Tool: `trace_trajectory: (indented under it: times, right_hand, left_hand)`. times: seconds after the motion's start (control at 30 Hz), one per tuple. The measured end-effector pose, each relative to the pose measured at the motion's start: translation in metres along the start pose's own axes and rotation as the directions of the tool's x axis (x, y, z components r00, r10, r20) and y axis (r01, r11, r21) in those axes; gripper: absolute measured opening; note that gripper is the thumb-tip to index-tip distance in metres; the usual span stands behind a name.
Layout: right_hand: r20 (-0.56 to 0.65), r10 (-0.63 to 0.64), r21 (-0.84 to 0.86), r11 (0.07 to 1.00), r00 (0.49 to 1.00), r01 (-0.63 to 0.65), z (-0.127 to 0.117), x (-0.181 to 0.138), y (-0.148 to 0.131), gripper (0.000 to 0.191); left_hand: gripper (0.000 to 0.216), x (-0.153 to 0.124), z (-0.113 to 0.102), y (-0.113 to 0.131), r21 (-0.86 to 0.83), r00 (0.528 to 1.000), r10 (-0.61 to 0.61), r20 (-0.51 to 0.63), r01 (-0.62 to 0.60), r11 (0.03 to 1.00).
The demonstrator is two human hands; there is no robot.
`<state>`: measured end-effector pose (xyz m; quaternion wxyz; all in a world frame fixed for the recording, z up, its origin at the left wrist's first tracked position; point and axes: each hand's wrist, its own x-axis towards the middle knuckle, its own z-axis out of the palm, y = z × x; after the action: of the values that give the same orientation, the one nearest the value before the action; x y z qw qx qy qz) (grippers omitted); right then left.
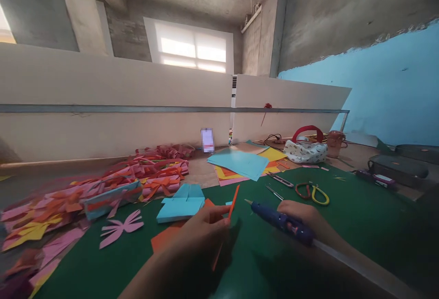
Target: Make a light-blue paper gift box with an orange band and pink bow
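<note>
Between the fingers of my left hand (206, 228) is a narrow orange paper strip (234, 200), held on a slant. My right hand (302, 214) grips a dark blue glue gun (281, 220) with a long pale glue stick (350, 262) coming out of its back. The gun's tip points left toward the strip, with a small space between them. Under and beside my left hand lies orange paper (164, 237). Folded light blue paper (181, 207) rests just beyond it. A pink cut paper butterfly shape (121, 228) lies to the left on the green mat (89, 262).
Paper bows and strips (157, 180) are heaped at the left. Colored sheets (240, 162) lie at the back, near a propped phone (207, 141). Scissors (313, 194) and a utility knife (281, 180) are on the mat. A white bag (305, 152) with a red handle stands behind.
</note>
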<state>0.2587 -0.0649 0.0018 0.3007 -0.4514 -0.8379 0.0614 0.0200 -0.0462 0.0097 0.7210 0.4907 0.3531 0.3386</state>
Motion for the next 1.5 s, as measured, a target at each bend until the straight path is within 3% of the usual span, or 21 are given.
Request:
trace_trajectory:
  times: [0.17, 0.53, 0.77, 0.93, 1.0, 1.1, 1.23, 1.4, 1.5]
  right_hand:
    - [-0.003, 0.01, -0.023, 1.0, 1.0, -0.01, 0.008, 0.003, -0.002, 0.01]
    - [-0.004, -0.01, 0.02, 1.0, 1.0, 0.01, 0.016, 0.006, -0.006, 0.013]
    - [0.013, -0.004, 0.026, 1.0, 1.0, 0.003, 0.017, 0.006, -0.007, 0.01]
    - [0.002, -0.031, 0.017, 0.999, 1.0, 0.031, 0.019, 0.007, -0.001, 0.019]
    - [-0.003, -0.035, 0.009, 0.999, 0.999, 0.035, 0.019, 0.008, -0.001, 0.021]
    - [0.002, -0.022, 0.008, 1.0, 1.0, 0.022, 0.02, 0.008, -0.002, 0.018]
    - [0.003, -0.011, 0.013, 1.0, 1.0, 0.011, 0.023, 0.007, 0.001, 0.012]
    - [0.037, -0.009, -0.015, 1.0, 0.999, 0.01, 0.02, 0.007, 0.001, 0.008]
    - [0.048, 0.022, -0.046, 0.999, 0.999, -0.019, 0.016, 0.008, -0.001, 0.011]
  left_hand:
    - [0.033, -0.003, 0.012, 0.003, -0.087, 0.997, 0.012, 0.078, -0.005, 0.996]
    - [0.028, -0.002, 0.012, 0.007, -0.056, 0.991, -0.037, 0.129, 0.045, 0.997]
    - [0.03, -0.007, 0.022, 0.002, -0.145, 0.999, -0.013, 0.037, 0.018, 0.989]
    - [0.03, -0.008, 0.02, 0.003, -0.11, 1.0, 0.005, 0.01, -0.004, 0.994]
    - [0.031, -0.008, 0.019, 0.005, -0.066, 0.997, -0.041, 0.059, 0.045, 0.997]
    - [0.03, -0.007, 0.016, 0.005, -0.097, 0.997, -0.001, 0.071, 0.008, 0.995]
    - [0.03, -0.006, 0.015, 0.005, -0.087, 0.992, -0.036, 0.118, 0.046, 0.995]
    - [0.031, -0.006, 0.019, 0.003, -0.083, 0.999, 0.027, 0.031, -0.024, 0.996]
    - [0.035, -0.005, 0.018, 0.0, -0.03, 1.0, 0.003, -0.006, -0.004, 1.0]
